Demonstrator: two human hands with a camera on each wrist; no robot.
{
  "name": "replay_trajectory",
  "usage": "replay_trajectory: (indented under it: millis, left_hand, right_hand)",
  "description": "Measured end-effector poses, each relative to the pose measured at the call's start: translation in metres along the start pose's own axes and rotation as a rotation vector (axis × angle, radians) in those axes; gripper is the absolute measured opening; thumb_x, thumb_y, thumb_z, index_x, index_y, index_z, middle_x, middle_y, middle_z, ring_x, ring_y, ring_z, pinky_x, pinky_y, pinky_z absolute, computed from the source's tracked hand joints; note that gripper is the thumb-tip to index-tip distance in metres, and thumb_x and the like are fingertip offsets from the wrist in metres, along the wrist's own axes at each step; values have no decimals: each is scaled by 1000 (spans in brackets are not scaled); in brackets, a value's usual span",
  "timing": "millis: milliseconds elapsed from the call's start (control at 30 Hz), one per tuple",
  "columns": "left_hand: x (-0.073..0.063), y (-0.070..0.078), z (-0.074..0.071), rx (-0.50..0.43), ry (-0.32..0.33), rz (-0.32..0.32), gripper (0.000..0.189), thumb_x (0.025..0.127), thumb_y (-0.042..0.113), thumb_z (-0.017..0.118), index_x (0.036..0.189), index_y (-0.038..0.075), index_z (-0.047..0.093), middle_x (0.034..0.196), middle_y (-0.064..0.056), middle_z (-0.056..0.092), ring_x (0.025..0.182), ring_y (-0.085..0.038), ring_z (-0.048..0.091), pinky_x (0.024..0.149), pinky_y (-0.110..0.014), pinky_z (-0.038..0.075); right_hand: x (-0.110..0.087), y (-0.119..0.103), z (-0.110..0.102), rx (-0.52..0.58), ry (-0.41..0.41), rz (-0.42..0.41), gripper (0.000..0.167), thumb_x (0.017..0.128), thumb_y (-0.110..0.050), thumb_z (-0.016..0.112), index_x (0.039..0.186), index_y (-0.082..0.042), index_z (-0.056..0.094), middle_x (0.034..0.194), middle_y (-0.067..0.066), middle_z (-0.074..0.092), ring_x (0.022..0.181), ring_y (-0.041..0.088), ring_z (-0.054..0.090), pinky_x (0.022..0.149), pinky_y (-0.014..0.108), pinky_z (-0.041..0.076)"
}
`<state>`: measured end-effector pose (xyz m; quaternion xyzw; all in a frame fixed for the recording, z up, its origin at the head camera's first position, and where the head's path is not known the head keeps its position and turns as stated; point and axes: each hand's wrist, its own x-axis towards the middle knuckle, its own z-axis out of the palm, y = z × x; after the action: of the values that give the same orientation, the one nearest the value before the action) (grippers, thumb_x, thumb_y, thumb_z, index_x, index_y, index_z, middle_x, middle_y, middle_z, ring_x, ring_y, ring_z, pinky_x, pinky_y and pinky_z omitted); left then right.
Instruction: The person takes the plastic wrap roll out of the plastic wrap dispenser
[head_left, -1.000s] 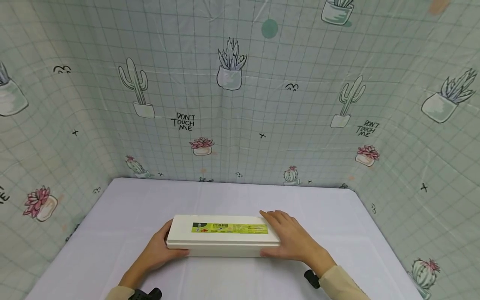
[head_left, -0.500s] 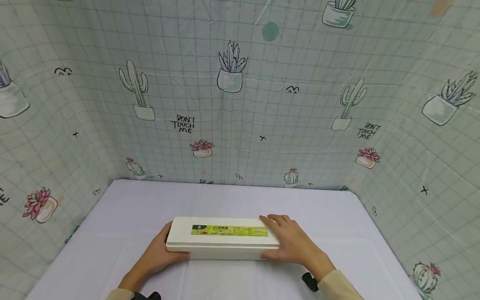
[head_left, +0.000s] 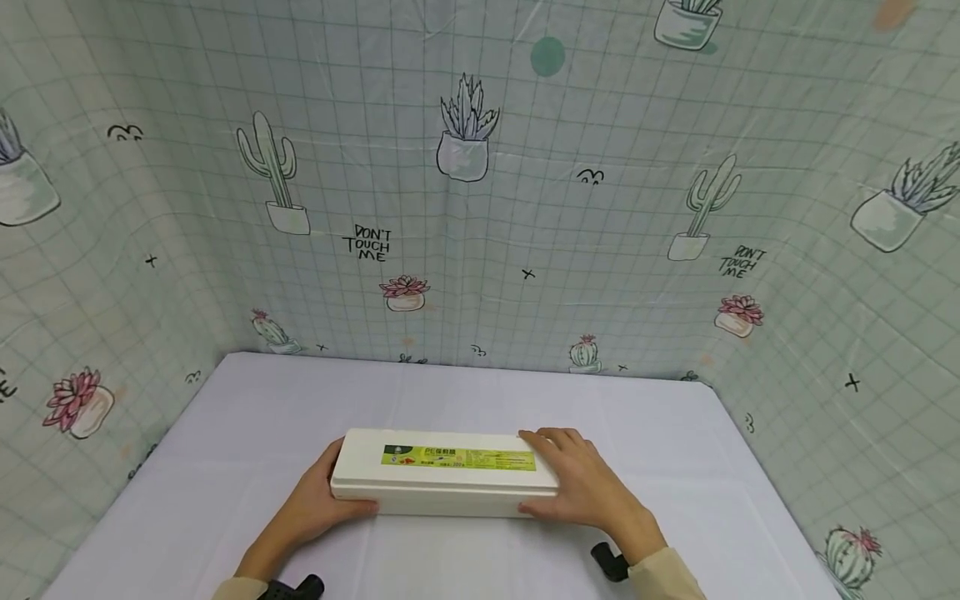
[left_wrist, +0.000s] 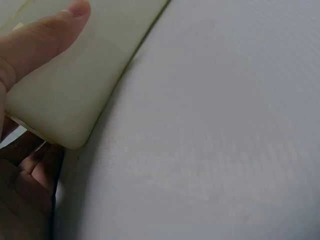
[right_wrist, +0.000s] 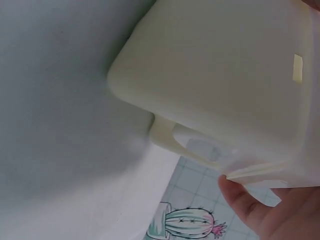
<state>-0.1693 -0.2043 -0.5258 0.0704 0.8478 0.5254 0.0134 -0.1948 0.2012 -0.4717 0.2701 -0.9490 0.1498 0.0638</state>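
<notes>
A long white cling film box point(head_left: 442, 493) with a yellow-green label point(head_left: 457, 458) on its lid lies crosswise on the white-covered table. My left hand point(head_left: 309, 502) grips its left end, thumb on the front side. At the opposite end, my right hand point(head_left: 583, 483) holds the box with the thumb in front and the fingers over the far top edge. In the left wrist view, the thumb point(left_wrist: 47, 37) presses the box's pale side point(left_wrist: 75, 95). The right wrist view shows a rounded end of the box point(right_wrist: 210, 75) with a gap beside it. The inside is hidden.
White cloth covers the table point(head_left: 465, 400). Behind and on both sides hangs a pale gridded curtain point(head_left: 480, 225) printed with cacti and potted plants. A black wrist-worn device point(head_left: 610, 562) shows at the right wrist.
Both hands keep their grip on the cling film box, which stays in place. The head view shifts only slightly, and the right wrist turns a little.
</notes>
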Motion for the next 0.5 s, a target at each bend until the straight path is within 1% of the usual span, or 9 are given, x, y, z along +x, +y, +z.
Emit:
replay_trajectory:
  millis: [167,367,500]
  left_hand:
    - [-1,-1,0,-21,-6,-15,111,71,29,97,157,6,32,152,-16,52,136,-36,52,108,-54,43]
    - [0,-1,0,-17,-6,11,111,71,29,97,157,4,32,151,-17,53,136,-37,52,108,-53,43]
    - [-1,-1,-1,-12,-7,5,113,70,29,97,158,5,31,152,-17,52,136,-36,52,108,-53,43]
  right_hand:
    - [0,-1,0,20,8,2,95,69,-63,86,150,-25,54,139,5,61,128,27,54,102,53,46]
    - [-2,-1,0,41,28,14,94,68,-60,88,149,-25,55,138,5,61,128,27,54,103,54,45]
    - [-2,-1,2,48,39,9,95,68,-59,88,150,-26,54,138,5,61,128,27,55,103,54,45]
